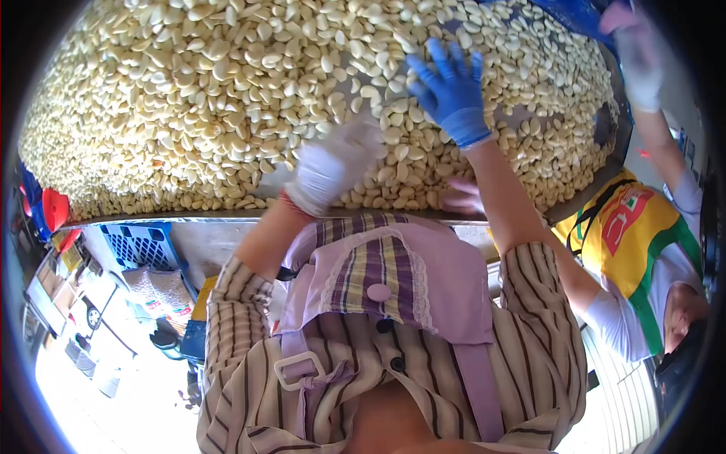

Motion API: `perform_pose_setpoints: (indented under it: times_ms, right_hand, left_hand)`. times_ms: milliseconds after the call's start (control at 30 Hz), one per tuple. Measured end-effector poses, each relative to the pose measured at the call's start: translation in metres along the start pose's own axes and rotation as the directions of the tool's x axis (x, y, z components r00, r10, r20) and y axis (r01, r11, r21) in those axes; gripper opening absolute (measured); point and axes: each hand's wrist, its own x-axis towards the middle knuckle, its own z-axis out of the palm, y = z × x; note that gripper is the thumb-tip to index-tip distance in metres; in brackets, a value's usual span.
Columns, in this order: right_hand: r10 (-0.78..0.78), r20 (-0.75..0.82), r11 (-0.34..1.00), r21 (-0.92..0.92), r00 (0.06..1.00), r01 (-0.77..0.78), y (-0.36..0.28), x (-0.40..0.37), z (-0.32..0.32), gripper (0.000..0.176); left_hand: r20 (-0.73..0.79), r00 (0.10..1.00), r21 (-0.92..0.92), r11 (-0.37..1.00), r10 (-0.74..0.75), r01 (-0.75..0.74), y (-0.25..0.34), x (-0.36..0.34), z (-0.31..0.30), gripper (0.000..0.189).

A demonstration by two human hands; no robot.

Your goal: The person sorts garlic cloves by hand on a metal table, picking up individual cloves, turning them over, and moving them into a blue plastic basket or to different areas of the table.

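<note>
My left hand (329, 168), in a white glove, is over the near part of a wide heap of pale, peeled garlic-like cloves (204, 98). Motion blurs its fingers, so their closure cannot be made out. My right hand (451, 94), in a blue glove, lies farther forward and to the right on the cloves, fingers spread and holding nothing. Both hands are apart from each other. Grey metal of the table (272, 181) shows between the cloves near my left hand.
At the right, a co-worker in a yellow and green apron (624, 227) reaches in. One blurred hand (463, 197) is beneath my right forearm; the other, white-gloved (643, 79), is at the upper right. A blue crate (140, 246) and a red object (54, 209) are at the left.
</note>
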Motion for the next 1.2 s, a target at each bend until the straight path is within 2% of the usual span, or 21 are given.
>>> perform_pose_setpoints:
  times_ms: [33,100,167,233,300,367,400,467,500,533,600,667,733,800,833,900,933,967,1033,1133,1200]
  right_hand:
    - [0.079,0.019,0.991,-0.110,0.997,-0.076,0.011,-0.010,0.000,0.042]
    - [0.144,0.088,0.970,-0.210,0.986,-0.123,0.016,-0.024,-0.016,0.043]
    - [0.414,0.044,0.846,-0.387,0.909,-0.367,0.017,-0.025,-0.017,0.044]
    - [0.407,-0.068,0.894,-0.177,0.911,-0.412,-0.012,-0.016,-0.017,0.045]
    - [0.189,0.065,0.977,0.083,0.980,-0.194,-0.056,-0.006,-0.021,0.044]
    - [0.115,0.136,0.990,0.072,0.984,-0.125,-0.079,-0.026,-0.011,0.046]
    - [0.037,0.205,0.997,0.064,0.978,-0.051,-0.084,-0.036,-0.005,0.048]
    - [0.140,0.235,0.984,-0.141,0.962,-0.109,-0.059,-0.049,-0.005,0.048]
    - [0.248,0.256,0.933,-0.322,0.934,-0.159,-0.042,-0.057,-0.008,0.048]
    - [0.295,0.188,0.917,-0.330,0.937,-0.223,-0.024,-0.068,-0.011,0.048]
    - [0.383,0.146,0.860,-0.416,0.912,-0.295,0.010,-0.086,-0.024,0.045]
    - [0.416,0.174,0.825,-0.486,0.893,-0.290,0.024,-0.090,-0.035,0.044]
    - [0.543,0.125,0.765,-0.480,0.830,-0.429,0.030,-0.084,-0.045,0.041]
    - [0.502,-0.008,0.809,-0.349,0.865,-0.473,0.034,-0.062,-0.053,0.039]
    - [0.469,-0.147,0.845,-0.211,0.871,-0.491,0.035,-0.048,-0.054,0.038]
    - [0.390,-0.340,0.907,-0.020,0.856,-0.421,0.036,-0.009,-0.052,0.036]
    - [0.320,-0.405,0.937,0.003,0.857,-0.349,0.039,0.010,-0.048,0.030]
    - [0.385,-0.356,0.910,0.300,0.851,-0.286,0.033,0.025,-0.045,0.026]
    - [0.461,-0.162,0.831,0.425,0.873,-0.360,0.016,0.042,-0.045,0.025]
    - [0.318,-0.076,0.931,0.214,0.945,-0.296,0.018,0.047,-0.016,0.026]
    - [0.371,0.184,0.927,-0.014,0.910,-0.375,0.016,0.055,-0.011,0.024]
  left_hand:
    - [-0.031,0.966,-0.227,0.943,-0.258,0.245,-0.013,0.006,-0.016,0.027]
    - [-0.288,0.957,0.379,0.922,0.038,0.077,-0.021,0.016,-0.062,0.021]
    - [-0.514,0.818,0.495,0.868,0.259,0.037,-0.043,0.036,-0.085,0.019]
    - [-0.516,0.778,0.574,0.819,0.358,0.003,-0.058,0.055,-0.101,0.023]
    - [-0.516,0.719,0.654,0.756,0.466,-0.021,-0.066,0.075,-0.096,0.028]
    - [-0.468,0.721,0.763,0.645,0.511,0.039,-0.063,0.098,-0.069,0.044]
    - [-0.390,0.869,0.805,0.571,0.306,0.160,-0.068,0.106,-0.050,0.064]
    - [-0.271,0.872,0.848,0.530,0.407,0.016,-0.071,0.110,-0.020,0.062]
    - [-0.096,0.995,0.793,0.607,0.033,0.056,-0.042,0.098,-0.005,0.082]
    - [-0.190,0.912,0.721,0.683,0.363,-0.122,-0.062,0.092,0.023,0.083]
    - [0.030,0.973,0.662,0.725,0.228,-0.190,-0.025,0.061,0.043,0.086]
    - [0.230,0.867,0.537,0.685,0.442,-0.492,-0.012,0.040,0.059,0.074]
    - [0.213,0.933,0.417,0.836,0.292,-0.356,0.038,0.051,0.021,0.064]
    - [-0.044,0.973,0.071,0.973,0.225,-0.221,0.020,0.072,0.020,0.043]
    - [-0.150,0.905,0.463,0.837,0.397,-0.290,0.010,0.093,0.013,0.038]
    - [-0.304,0.798,0.686,0.701,0.521,-0.196,0.001,0.154,-0.026,0.052]
    - [-0.280,0.778,0.857,0.512,0.563,-0.062,-0.009,0.174,-0.031,0.059]
    - [-0.306,0.823,0.752,0.652,0.479,-0.100,-0.009,0.183,-0.024,0.046]
    - [-0.229,0.913,0.695,0.714,0.336,-0.089,0.006,0.175,-0.014,0.049]
    - [-0.166,0.871,0.807,0.572,0.462,-0.149,-0.008,0.165,0.002,0.059]
    - [-0.069,0.929,0.820,0.551,0.363,-0.154,-0.007,0.147,0.009,0.062]
